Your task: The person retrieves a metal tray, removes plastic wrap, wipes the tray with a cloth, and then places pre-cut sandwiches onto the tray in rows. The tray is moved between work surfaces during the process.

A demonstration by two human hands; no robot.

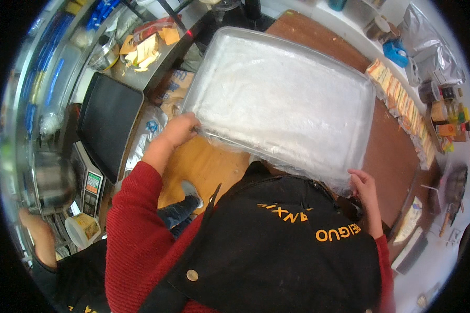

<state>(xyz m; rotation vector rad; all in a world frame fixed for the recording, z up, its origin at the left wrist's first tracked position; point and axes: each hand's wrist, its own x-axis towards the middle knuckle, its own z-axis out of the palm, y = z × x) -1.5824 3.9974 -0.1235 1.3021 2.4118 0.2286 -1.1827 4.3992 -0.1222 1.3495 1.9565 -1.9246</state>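
A large rectangular silvery tray [282, 94] lies tilted across the view in front of me, with clear plastic film [297, 166] over it that hangs crumpled past its near edge. My left hand [182, 127] is closed on the near left corner, fingers partly hidden under the rim. At the near right corner, my right hand [362, 184] pinches the edge of the film or tray; which of the two is not clear. Below the tray is my black apron [290, 242], which bears yellow lettering.
A brown tabletop [395, 156] extends behind and right of the tray, with a row of layered sandwiches [403, 113] along its far edge. To the left are a black baking tray [109, 121], a digital scale [92, 184] and cut yellow pieces [145, 51]. A co-worker's hand [39, 231] is at lower left.
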